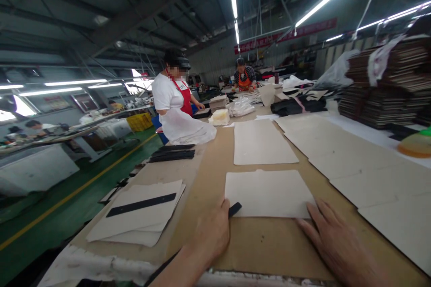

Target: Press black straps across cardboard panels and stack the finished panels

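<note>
A pale off-white sheet [269,193] of board or stiff paper lies in front of me on the brown table. My left hand [213,228] is closed at its near left corner. The end of a black strip [235,209] sticks out from under those fingers, and a dark length shows behind the wrist. At the sheet's near right corner, my right hand [332,233] rests with fingers stretched out and touching the edge. Beyond lies another pale sheet [262,143]. To the left is a small stack of pale sheets [144,228] with a black strip [141,205] across its top.
Overlapping pale sheets [377,166] run along the right side. Tall bundled brown stacks [390,80] stand behind them. Black strips [173,154] lie at the left table edge. A co-worker in a red apron [183,96] stands there, another in orange [245,80] farther back.
</note>
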Motion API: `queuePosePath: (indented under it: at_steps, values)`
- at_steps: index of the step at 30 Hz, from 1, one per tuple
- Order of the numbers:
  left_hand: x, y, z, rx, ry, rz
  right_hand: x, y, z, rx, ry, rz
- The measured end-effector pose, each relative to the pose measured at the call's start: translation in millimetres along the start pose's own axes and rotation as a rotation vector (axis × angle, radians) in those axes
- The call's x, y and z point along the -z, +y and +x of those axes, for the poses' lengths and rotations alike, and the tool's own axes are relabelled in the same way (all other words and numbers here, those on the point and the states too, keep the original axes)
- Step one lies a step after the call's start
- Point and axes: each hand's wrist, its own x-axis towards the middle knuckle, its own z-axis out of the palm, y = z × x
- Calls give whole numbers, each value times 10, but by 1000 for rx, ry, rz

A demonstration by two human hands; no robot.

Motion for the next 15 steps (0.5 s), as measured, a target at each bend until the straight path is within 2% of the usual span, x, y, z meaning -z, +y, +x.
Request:
queuePosePath:
  at_steps: [3,4,6,8,9,12,15]
  values:
    - [-86,-175,-530,56,-70,-37,134,-141,-357,169,13,-2]
    - [-76,-233,-671,69,-64,-74,185,-187,-445,151,33,21]
    - [14,-323,-879,92,3,-203,291,-284,-550,11,85,86]
    - [167,-361,-987,145,61,-421,405,-398,-544,-103,119,198]
    - [243,-358,-1011,174,41,-577,468,-470,-498,-128,123,274]
    - [367,-281,-999,216,-212,-1163,683,-767,-214,-133,84,545]
    - [308,-166,-934,177,-393,-1618,902,-1144,157,-94,-7,740]
